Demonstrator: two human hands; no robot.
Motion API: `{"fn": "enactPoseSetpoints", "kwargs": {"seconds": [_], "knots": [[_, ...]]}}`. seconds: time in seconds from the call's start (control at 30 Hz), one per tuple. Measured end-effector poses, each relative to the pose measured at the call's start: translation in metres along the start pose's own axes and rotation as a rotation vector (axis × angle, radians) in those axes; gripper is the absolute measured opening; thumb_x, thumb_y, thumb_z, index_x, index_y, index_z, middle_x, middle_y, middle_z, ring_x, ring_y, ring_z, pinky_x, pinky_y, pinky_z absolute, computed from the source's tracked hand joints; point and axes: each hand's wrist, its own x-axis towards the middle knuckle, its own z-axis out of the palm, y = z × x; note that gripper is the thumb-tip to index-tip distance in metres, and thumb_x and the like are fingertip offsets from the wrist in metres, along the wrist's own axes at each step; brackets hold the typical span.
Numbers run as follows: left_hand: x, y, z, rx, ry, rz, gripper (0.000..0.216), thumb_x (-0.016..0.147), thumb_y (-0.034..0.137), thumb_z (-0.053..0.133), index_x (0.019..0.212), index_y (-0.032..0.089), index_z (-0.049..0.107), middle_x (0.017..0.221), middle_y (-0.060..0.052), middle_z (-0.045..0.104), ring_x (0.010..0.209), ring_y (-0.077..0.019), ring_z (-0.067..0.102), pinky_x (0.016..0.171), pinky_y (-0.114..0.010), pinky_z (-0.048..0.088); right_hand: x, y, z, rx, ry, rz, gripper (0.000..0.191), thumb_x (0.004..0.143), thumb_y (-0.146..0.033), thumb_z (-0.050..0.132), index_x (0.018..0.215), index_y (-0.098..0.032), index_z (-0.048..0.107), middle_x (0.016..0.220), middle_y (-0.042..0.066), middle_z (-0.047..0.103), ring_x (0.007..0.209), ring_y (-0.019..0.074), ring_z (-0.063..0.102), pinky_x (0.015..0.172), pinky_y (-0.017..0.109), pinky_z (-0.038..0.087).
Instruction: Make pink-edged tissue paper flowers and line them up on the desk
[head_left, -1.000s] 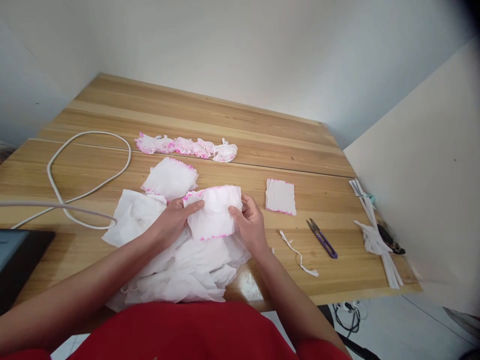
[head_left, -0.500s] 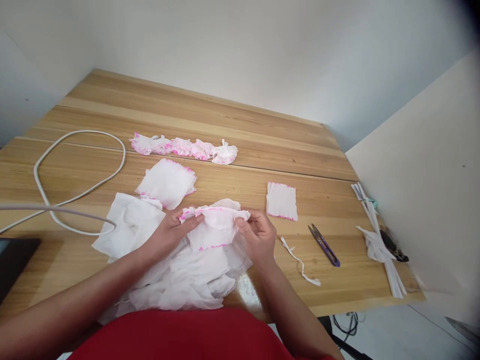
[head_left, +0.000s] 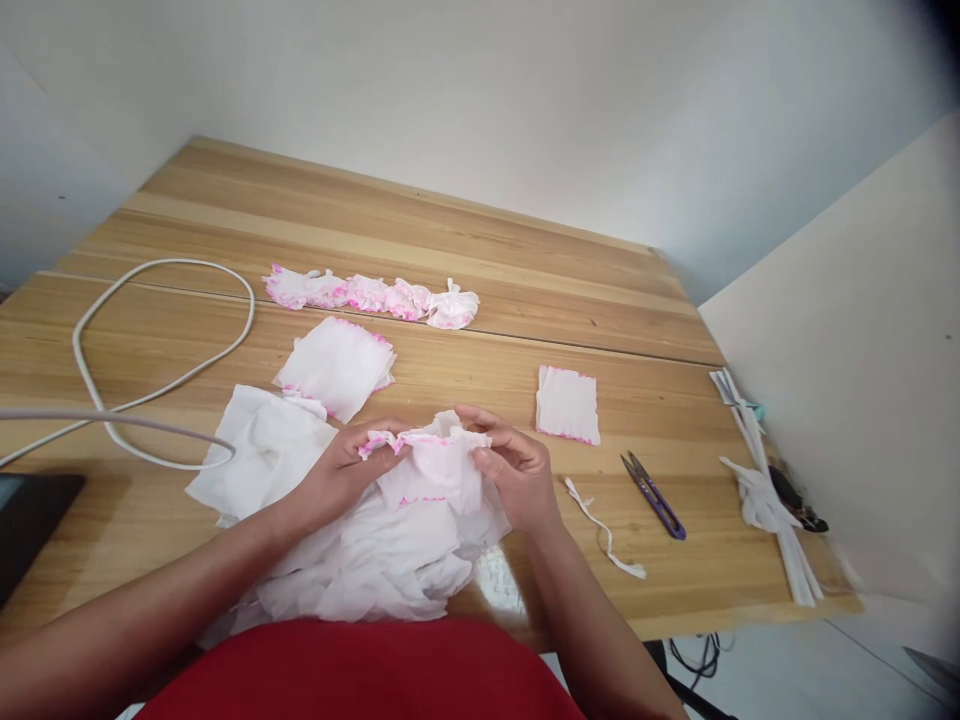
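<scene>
A white tissue-paper sheet with pink edges [head_left: 439,470] is held up between my hands, its upper edge gathered into small folds at the left. My left hand [head_left: 352,460] is closed, pinching those folds between thumb and fingers. At the sheet's right edge is my right hand [head_left: 517,470], its thumb against the paper and its forefinger reaching behind the top; the other fingers are bent. Below lies a loose heap of white tissue sheets [head_left: 360,570]. Left of it, a stack of pink-edged sheets [head_left: 337,365] rests on the wooden table [head_left: 465,230].
A row of gathered pink-edged tissue bunches [head_left: 367,295] lies farther back. To the right are a small square stack [head_left: 568,405], purple thread snips [head_left: 652,495], a twisted white strip [head_left: 604,530] and tied white strips [head_left: 765,495]. A white cable [head_left: 79,340] loops at left by a dark device [head_left: 34,530].
My right hand's forefinger has lifted and stretched along the sheet's top. The upper edge, taut before, is now more bunched and drawn in toward my left hand.
</scene>
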Motion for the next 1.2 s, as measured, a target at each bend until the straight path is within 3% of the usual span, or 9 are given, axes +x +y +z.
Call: {"fn": "enactPoseSetpoints", "kwargs": {"seconds": [0.17,0.33,0.57,0.7,0.8,0.93,1.2], "knots": [[-0.001,-0.001,-0.002,-0.088,-0.022,0.016,0.022,0.08,0.041,0.066,0.087,0.022,0.073,0.089,-0.006,0.071,0.08,-0.0209,0.061,0.074,-0.029,0.044,0.002,-0.001,-0.001,0.111,-0.047,0.123,0.009,0.07,-0.032,0.079,0.068,-0.026,0.072,0.124,0.005,0.067,0.105,0.023,0.063,0.094,0.044,0.047],[-0.004,0.006,0.001,-0.243,-0.129,-0.005,0.02,0.08,0.039,0.065,0.079,0.02,0.069,0.092,-0.006,0.07,0.082,-0.022,0.062,0.075,-0.03,0.045,0.001,-0.001,-0.001,0.168,-0.092,0.174,0.011,0.069,-0.035,0.08,0.069,-0.027,0.073,0.133,0.003,0.061,0.116,0.0265,0.06,0.097,0.047,0.046],[-0.005,0.005,0.001,-0.296,-0.21,0.013,0.023,0.081,0.04,0.065,0.076,0.018,0.069,0.107,-0.01,0.069,0.103,-0.0291,0.06,0.088,-0.037,0.045,-0.001,0.002,0.0,0.145,-0.14,0.184,0.006,0.072,-0.032,0.077,0.073,-0.027,0.075,0.103,0.004,0.073,0.102,0.0235,0.065,0.089,0.04,0.049],[-0.002,-0.003,0.0,-0.326,-0.11,-0.048,0.018,0.081,0.037,0.067,0.087,0.02,0.071,0.108,-0.008,0.07,0.102,-0.0266,0.062,0.088,-0.035,0.046,0.001,0.002,0.0,0.119,-0.034,0.119,0.008,0.069,-0.031,0.079,0.07,-0.026,0.073,0.087,0.002,0.07,0.084,0.0189,0.063,0.076,0.033,0.05],[0.002,-0.003,0.002,-0.342,0.015,-0.107,0.018,0.082,0.033,0.068,0.096,0.022,0.07,0.105,-0.006,0.071,0.097,-0.022,0.064,0.081,-0.029,0.047,0.003,0.004,0.0,0.099,0.085,0.03,0.008,0.07,-0.028,0.078,0.069,-0.025,0.071,0.083,0.0,0.066,0.081,0.016,0.06,0.074,0.03,0.047],[0.005,0.006,0.007,-0.38,0.057,-0.135,0.028,0.083,0.033,0.067,0.107,0.02,0.067,0.103,-0.006,0.071,0.093,-0.021,0.066,0.081,-0.03,0.049,0.003,0.006,0.0,0.078,0.171,-0.057,0.008,0.073,-0.025,0.076,0.07,-0.024,0.069,0.082,-0.001,0.064,0.081,0.0141,0.057,0.075,0.028,0.045],[0.008,0.015,0.018,-0.42,0.123,-0.09,0.032,0.079,0.038,0.071,0.1,0.014,0.069,0.094,-0.008,0.073,0.082,-0.0203,0.067,0.075,-0.031,0.051,0.001,0.004,0.009,0.072,0.31,0.009,0.017,0.073,-0.031,0.076,0.074,-0.02,0.063,0.07,-0.004,0.06,0.064,0.0092,0.051,0.062,0.022,0.042]]}}
